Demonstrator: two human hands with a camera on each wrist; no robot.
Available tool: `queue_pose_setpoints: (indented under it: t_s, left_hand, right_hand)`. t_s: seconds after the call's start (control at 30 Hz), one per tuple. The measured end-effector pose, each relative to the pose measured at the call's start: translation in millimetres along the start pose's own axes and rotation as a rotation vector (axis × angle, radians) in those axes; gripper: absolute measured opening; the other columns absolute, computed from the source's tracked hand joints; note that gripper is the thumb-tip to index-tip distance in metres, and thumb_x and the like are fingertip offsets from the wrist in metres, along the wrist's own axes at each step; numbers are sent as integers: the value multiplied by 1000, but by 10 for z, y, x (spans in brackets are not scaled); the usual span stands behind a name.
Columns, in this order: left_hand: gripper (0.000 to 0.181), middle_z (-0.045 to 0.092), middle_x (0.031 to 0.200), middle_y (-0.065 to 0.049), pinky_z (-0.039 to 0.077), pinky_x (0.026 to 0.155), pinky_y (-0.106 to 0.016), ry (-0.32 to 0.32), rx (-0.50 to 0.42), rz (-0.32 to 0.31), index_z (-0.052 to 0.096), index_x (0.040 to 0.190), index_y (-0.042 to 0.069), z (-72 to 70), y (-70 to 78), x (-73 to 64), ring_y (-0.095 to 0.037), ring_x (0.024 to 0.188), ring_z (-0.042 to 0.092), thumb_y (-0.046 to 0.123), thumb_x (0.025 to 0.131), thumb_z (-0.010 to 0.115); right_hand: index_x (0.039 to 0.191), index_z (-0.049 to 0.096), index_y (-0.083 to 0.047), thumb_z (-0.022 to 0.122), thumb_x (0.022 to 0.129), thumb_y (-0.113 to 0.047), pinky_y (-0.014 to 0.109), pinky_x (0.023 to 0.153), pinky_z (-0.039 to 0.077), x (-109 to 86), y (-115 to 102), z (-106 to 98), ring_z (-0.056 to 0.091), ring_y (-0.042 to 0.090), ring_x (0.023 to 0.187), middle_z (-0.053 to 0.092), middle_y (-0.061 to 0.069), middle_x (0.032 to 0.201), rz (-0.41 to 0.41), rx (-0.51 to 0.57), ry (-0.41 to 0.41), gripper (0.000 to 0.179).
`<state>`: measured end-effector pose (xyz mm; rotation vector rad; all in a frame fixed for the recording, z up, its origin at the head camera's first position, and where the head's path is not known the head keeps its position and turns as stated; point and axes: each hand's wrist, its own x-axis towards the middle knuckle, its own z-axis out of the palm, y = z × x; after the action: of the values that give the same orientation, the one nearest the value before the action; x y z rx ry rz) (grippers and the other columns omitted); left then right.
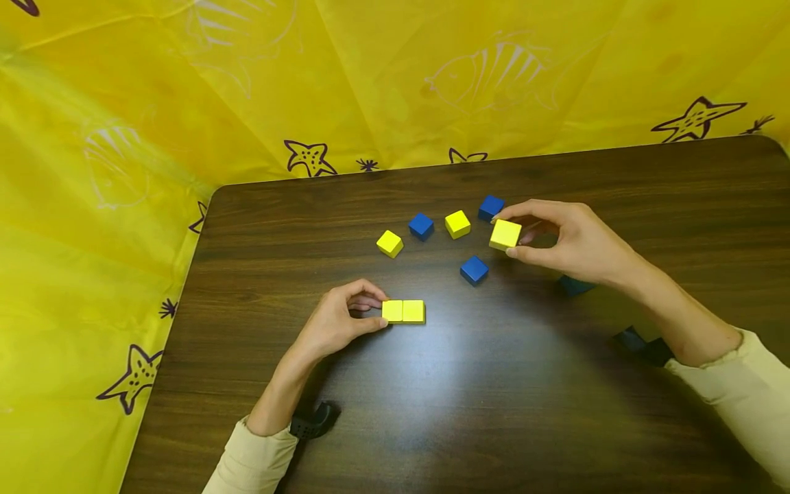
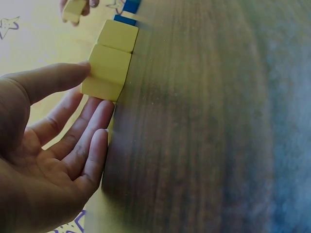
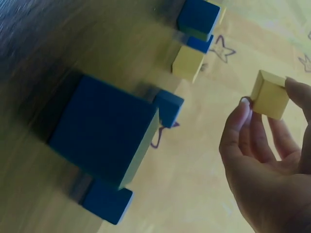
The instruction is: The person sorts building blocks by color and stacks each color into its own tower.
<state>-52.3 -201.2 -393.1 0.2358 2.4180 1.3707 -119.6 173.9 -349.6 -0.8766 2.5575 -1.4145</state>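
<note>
left hand: thumb and fingers pinch the left yellow cube at its outer end. that cube sits on the dark wood-grain table, face to face with the right yellow cube. the two touch and line up as a straight pair. in the left wrist view the thumb tip is on the cube's edge, other fingers bent loosely below and behind it.

right hand: grips the raised yellow cube between thumb and fingertips. cube is up off the table, beyond and to the right of the pair, well apart from it. the right wrist view shows it tilted.

loose cubes, all apart, left to right across the back: leftmost loose cube, yellow; second loose cube, blue; third loose cube, yellow; far blue cube, just beside the right fingertips in the head view. near blue cube sits closer to the person, between pair and right hand.

dark shapes under the right forearm, partly hidden, can't tell what. black wrist device by the left cuff. yellow cloth with fish and starfish outlines behind the table.
</note>
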Motion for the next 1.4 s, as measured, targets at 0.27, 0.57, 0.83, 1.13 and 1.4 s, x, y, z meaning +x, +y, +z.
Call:
queue_pose_setpoints:
  t_s: [0.27,0.57,0.83,1.13,1.4]
  left_hand:
    - [30,71,103,-5,54,92,-38,6,7,-3,70,104,11,-5,23,-11,-20,98,66,4,78,84]
    - [30,70,103,-3,54,92,-38,8,17,-19,70,103,13,-8,33,-24,-19,99,66,4,78,83]
    - [31,70,104,-3,54,93,-38,2,20,-16,70,104,13,-7,25,-13,-19,99,66,4,78,83]
    - [31,70,103,-3,54,92,-38,2,26,-21,70,104,13,-6,31,-17,-20,99,66,4,78,84]
    - [31,70,103,-4,55,92,-38,1,31,-19,70,104,13,-12,44,-18,-20,99,66,5,78,84]
  right_hand:
    - [126,65,-14,78,83,0,23,76,56,10,-14,111,65,11,88,66,-6,113,-39,33,-16,48]
    - [127,66,-12,76,86,-2,23,74,56,43,-111,246,66,12,86,68,-2,110,-48,84,-3,44]
    - [125,67,-14,79,84,-3,27,73,57,59,-146,381,66,12,87,69,-5,111,-91,99,-27,44]
    - [122,68,-17,81,84,-9,26,78,56,95,-240,511,64,7,93,68,-10,115,-160,92,-46,41]
    - [124,68,-17,79,85,-11,33,70,58,120,-297,626,64,9,87,68,-10,114,-124,84,-68,41]
